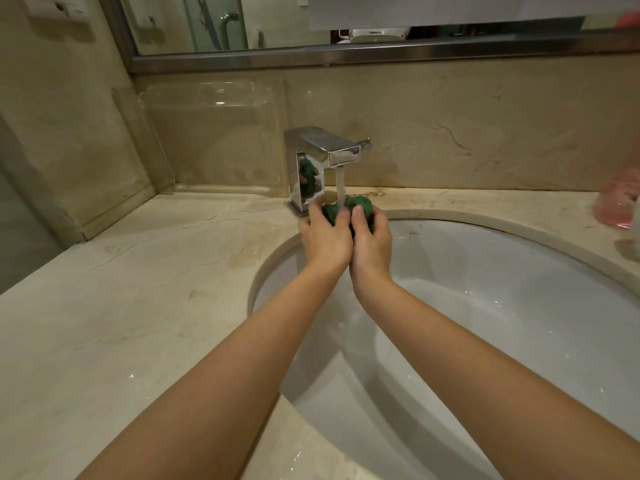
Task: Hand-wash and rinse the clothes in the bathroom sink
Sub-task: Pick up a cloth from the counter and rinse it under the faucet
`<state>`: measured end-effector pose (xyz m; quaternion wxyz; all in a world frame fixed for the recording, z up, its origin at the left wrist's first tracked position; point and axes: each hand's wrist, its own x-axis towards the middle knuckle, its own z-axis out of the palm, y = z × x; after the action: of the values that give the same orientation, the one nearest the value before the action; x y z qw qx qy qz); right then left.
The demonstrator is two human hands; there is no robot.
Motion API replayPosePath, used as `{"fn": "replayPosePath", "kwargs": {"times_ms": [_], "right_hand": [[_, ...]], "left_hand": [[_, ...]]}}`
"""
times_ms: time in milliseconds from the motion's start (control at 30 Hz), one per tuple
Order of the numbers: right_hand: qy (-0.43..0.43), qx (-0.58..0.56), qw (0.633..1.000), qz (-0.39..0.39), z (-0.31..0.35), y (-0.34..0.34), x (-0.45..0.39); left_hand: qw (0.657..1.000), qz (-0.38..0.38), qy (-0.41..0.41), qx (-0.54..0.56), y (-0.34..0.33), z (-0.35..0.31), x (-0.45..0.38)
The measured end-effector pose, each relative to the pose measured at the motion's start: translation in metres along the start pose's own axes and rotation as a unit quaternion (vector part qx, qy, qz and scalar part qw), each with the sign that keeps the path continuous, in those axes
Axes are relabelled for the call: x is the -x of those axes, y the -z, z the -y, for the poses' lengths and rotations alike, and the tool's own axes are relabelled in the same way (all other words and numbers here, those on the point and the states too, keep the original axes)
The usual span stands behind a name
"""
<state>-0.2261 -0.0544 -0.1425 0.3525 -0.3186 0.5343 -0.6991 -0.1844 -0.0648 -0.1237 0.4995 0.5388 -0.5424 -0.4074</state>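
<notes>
**Green cloth held under the running tap**

Both hands meet at the back rim of the sink (485,306), a white oval basin set under a pale marble counter (121,306). The left hand (323,239) and the right hand (372,237) sit side by side, touching, with fingers curled round a small bunched green cloth (362,204). Only wads of the cloth show above and between the fingers; the rest is hidden in the grip. The cloth is over the far edge of the basin, directly below the spout.

A square chrome faucet (318,157) stands on the counter behind the basin, its handle pointing right. A thin stream of water (340,185) falls from the spout onto the cloth between the two hands. The faucet's polished side reflects the green fabric.

The counter is cream stone with brown veins and a few wet glints near the front. It runs left to a corner, where a clear plastic splash guard (214,133) lines the beige marble wall. Above the backsplash hangs a mirror (242,22) in a metal frame. At the right edge of the counter stands a blurred pink translucent object (616,202); what it is cannot be told. The basin's inside is wet and shiny.
</notes>
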Motion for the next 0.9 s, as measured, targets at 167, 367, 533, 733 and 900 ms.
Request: {"fn": "replayPosePath", "kwargs": {"times_ms": [167,367,533,733,900], "right_hand": [[0.098,0.124,0.982,-0.104,0.005,0.008,0.001],[0.070,0.165,0.982,-0.054,0.004,0.012,0.000],[0.038,0.199,0.979,-0.010,0.016,0.008,-0.006],[0.066,0.216,0.974,-0.028,0.004,0.012,-0.006],[-0.002,0.068,0.987,-0.145,0.003,0.021,-0.009]], "left_hand": [[0.998,0.037,-0.036,-0.019,0.001,-0.004,0.006],[0.996,0.053,-0.060,-0.048,0.004,-0.002,0.006],[0.998,0.029,-0.035,-0.032,0.008,-0.006,-0.004],[0.995,0.099,0.018,-0.012,0.006,-0.003,0.001],[0.992,0.091,-0.018,-0.090,0.003,0.000,0.001]]}}
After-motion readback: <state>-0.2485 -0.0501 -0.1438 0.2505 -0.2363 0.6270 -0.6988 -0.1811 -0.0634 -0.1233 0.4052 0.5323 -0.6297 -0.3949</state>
